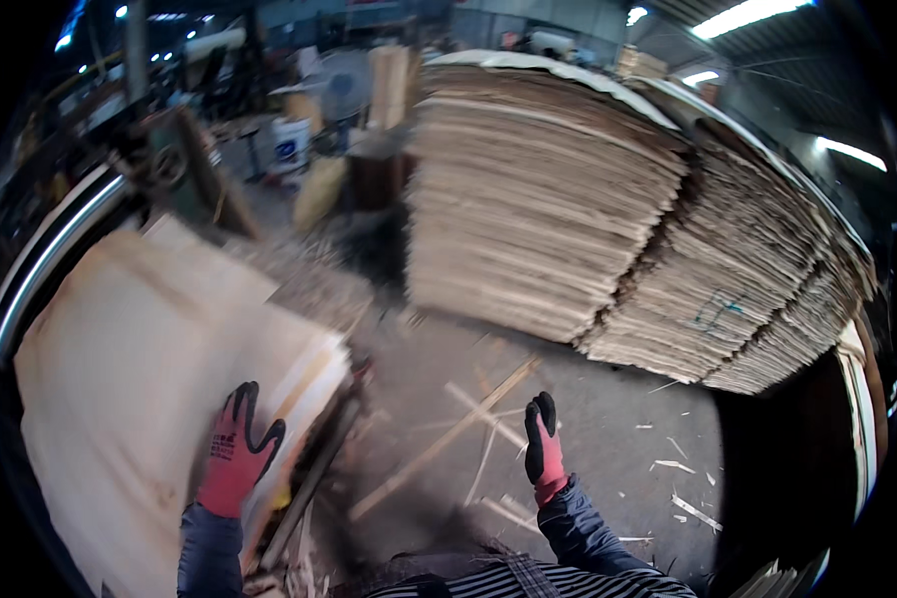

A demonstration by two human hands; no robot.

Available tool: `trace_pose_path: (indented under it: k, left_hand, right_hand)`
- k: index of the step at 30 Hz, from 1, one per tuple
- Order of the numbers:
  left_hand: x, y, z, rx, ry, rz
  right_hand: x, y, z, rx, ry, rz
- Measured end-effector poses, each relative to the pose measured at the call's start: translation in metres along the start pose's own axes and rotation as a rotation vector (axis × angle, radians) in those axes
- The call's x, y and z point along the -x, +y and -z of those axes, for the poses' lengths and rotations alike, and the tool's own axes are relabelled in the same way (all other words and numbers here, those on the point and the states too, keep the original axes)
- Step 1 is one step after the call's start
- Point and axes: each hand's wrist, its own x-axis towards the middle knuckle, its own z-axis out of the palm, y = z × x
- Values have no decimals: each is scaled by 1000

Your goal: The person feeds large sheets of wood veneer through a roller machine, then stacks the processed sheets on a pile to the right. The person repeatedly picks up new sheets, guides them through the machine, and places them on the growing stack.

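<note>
Workshop with tall wood-sheet stacks point(533, 204)

Ceiling strip lights point(750, 17) glare in dim surroundings. Deep shadow fills the lower right. Motion blur softens detail; fisheye margins curve.

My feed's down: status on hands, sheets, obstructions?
Left hand open over pale sheets, contact unclear. Right hand open, empty, above floor. Sheets piled at left. Wood strips litter the floor.

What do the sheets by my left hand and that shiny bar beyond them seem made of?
Sheets: probably bare wood veneer, matte, judging by the pale tan surface and brownish streaks. Shiny bar: likely polished metal, given its bright, mirror-like highlight.
</note>
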Motion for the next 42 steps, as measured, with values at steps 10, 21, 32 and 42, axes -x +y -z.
trace_pose_path:
  k: [10,21,32,42]
  left_hand:
    - [-296,152,-149,98,-84,-355]
    - [-719,266,-205,-4,468,-718]
    - [-911,329,-195,146,399,-883]
    - [-943,344,-144,-190,393,-980]
  right_hand:
    - [-255,-130,124,396,152,553]
    - [-652,-300,113,1495,550,993]
    - [-775,-363,136,1339,52,935]
    - [-783,-397,113,1725,265,937]
